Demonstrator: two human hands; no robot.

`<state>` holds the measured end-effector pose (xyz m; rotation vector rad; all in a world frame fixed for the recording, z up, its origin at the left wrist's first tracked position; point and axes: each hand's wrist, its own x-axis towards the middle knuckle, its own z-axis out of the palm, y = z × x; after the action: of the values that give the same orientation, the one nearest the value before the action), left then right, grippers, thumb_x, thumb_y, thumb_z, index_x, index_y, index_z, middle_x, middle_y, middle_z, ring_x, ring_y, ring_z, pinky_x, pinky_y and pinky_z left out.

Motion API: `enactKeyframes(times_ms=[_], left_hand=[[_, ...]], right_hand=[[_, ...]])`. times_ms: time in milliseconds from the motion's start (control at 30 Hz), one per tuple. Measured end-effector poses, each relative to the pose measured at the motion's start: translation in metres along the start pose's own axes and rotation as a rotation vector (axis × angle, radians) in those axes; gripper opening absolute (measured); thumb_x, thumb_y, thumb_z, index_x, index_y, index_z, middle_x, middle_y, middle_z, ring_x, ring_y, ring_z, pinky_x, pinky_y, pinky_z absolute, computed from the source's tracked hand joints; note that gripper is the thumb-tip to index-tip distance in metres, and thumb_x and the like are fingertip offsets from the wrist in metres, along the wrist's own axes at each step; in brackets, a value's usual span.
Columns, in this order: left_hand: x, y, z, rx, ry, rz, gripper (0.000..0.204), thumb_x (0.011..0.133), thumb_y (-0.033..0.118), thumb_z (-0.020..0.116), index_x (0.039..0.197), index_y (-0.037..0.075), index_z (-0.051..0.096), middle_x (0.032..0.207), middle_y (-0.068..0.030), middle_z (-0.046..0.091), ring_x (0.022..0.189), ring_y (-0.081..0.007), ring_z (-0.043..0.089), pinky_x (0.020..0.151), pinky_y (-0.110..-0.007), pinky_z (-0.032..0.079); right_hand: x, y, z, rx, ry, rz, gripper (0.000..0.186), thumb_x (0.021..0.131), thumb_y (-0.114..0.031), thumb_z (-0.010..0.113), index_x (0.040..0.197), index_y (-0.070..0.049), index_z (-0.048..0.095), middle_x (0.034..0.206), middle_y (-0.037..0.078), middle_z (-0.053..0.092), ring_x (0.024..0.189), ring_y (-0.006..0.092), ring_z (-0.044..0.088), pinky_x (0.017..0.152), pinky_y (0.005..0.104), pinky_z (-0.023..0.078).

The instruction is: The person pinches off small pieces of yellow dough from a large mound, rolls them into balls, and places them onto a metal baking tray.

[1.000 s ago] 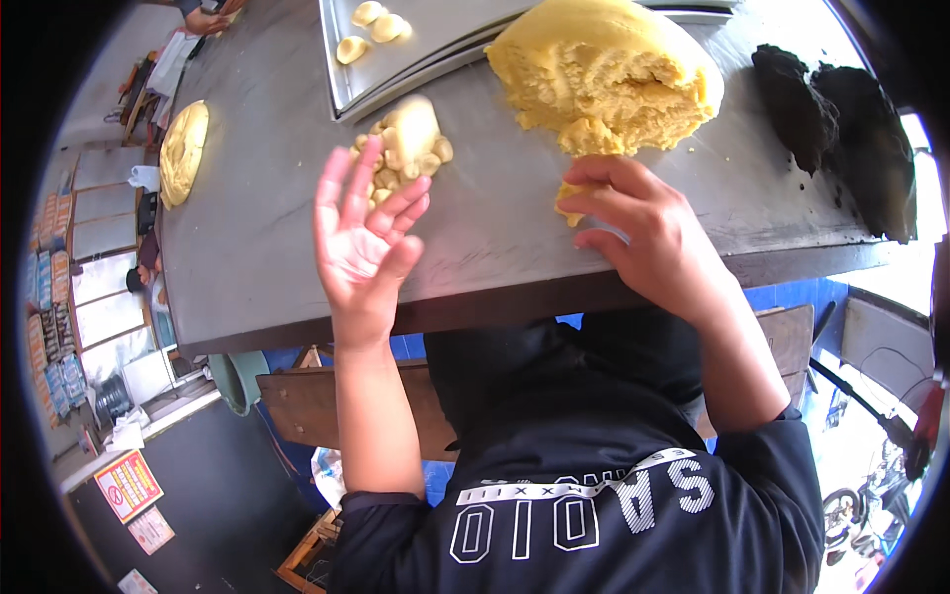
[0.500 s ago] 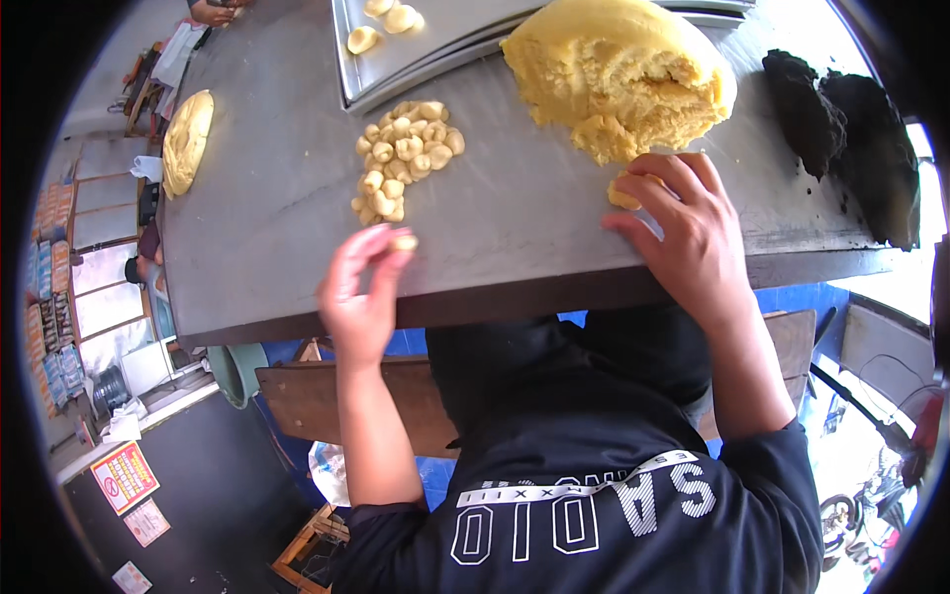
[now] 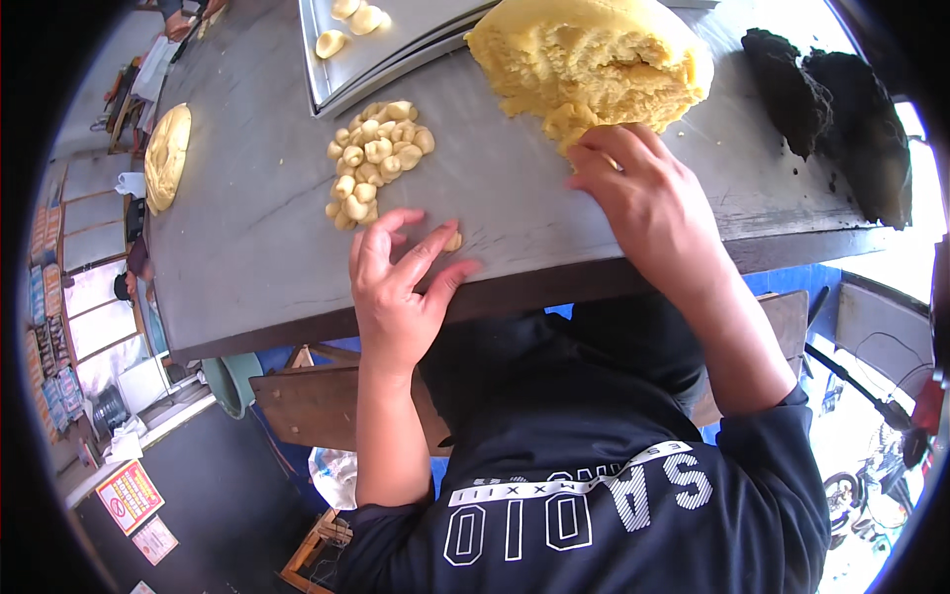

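Item: my left hand (image 3: 396, 295). Fingers spread, thumb held off; one small dough ball (image 3: 453, 242) at the index fingertip, near the counter's front edge. The loose fingers probably spare so soft a thing from being squashed.

Item: my right hand (image 3: 653, 203). Fingers curled, at the near edge of the big yellow dough (image 3: 584, 64); whether they pinch a piece I cannot tell, since the knuckles hide the tips. The dough's torn front faces me, presumably handy for pulling bits off.

Item: pile of dough balls (image 3: 378, 150), pale, heaped just beyond my left hand, likely kept there for a short reach.

Item: metal tray (image 3: 322, 107), at the far side of the counter (image 3: 515, 193), carrying a few larger balls (image 3: 331, 44), set apart from the pile, perhaps to keep the two sizes separate.

Item: black lumps (image 3: 859, 139), right end, well apart from the yellow, seemingly so the colours stay clean.

Item: flat yellow dough (image 3: 168, 158), far left.
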<state>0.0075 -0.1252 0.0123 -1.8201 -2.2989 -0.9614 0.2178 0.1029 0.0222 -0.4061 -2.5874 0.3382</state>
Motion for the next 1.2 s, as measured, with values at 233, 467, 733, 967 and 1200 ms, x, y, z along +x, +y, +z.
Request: enactKeyframes(times_ms=[233,467,733,967,1200], left_hand=[[-0.017,0.007,-0.011,0.075,-0.103,-0.129,0.038,0.093,0.027,0.094,0.129,0.015,0.087,0.149,-0.0120,0.074,0.139,-0.0383,0.064,0.115,-0.055,0.049],[0.068,0.017,-0.024,0.381,-0.332,0.141,0.022,0.102,0.036,0.085,0.106,0.015,0.091,0.135,-0.0065,0.080,0.138,-0.0339,0.067,0.123,-0.053,0.039],[0.085,0.013,0.051,0.229,0.201,0.528,0.038,0.102,0.026,0.087,0.073,0.013,0.066,0.081,-0.0022,0.070,0.083,-0.0253,0.067,0.092,-0.043,0.044],[0.089,0.013,0.051,-0.046,0.203,0.640,0.034,0.106,0.016,0.079,0.075,0.009,0.068,0.068,-0.0041,0.059,0.067,-0.0253,0.059,0.077,-0.043,0.045],[0.060,-0.010,-0.012,0.227,0.103,0.100,0.024,0.113,0.024,0.077,0.108,0.004,0.089,0.066,-0.0028,0.060,0.060,-0.0220,0.052,0.065,-0.038,0.044]], right_hand=[[-0.003,0.000,-0.014,0.265,-0.010,0.139,0.024,0.091,-0.015,0.091,0.107,-0.005,0.077,0.118,0.011,0.073,0.110,0.0361,0.074,0.094,0.0471,0.062],[-0.018,-0.008,-0.012,0.053,0.014,0.107,0.015,0.091,-0.006,0.078,0.105,-0.007,0.077,0.118,0.009,0.070,0.109,0.0337,0.070,0.095,0.0458,0.063],[-0.011,-0.006,-0.013,-0.004,0.015,0.249,0.008,0.093,-0.005,0.074,0.101,-0.005,0.074,0.116,0.010,0.071,0.110,0.0343,0.072,0.091,0.0471,0.063],[0.003,0.000,-0.001,0.060,-0.002,0.048,0.011,0.100,-0.016,0.078,0.099,-0.006,0.074,0.105,0.013,0.070,0.107,0.0353,0.072,0.091,0.0474,0.063],[-0.007,0.003,-0.023,0.159,-0.060,0.138,0.019,0.094,-0.015,0.086,0.106,-0.005,0.075,0.110,0.010,0.071,0.106,0.0354,0.072,0.094,0.0478,0.061]])
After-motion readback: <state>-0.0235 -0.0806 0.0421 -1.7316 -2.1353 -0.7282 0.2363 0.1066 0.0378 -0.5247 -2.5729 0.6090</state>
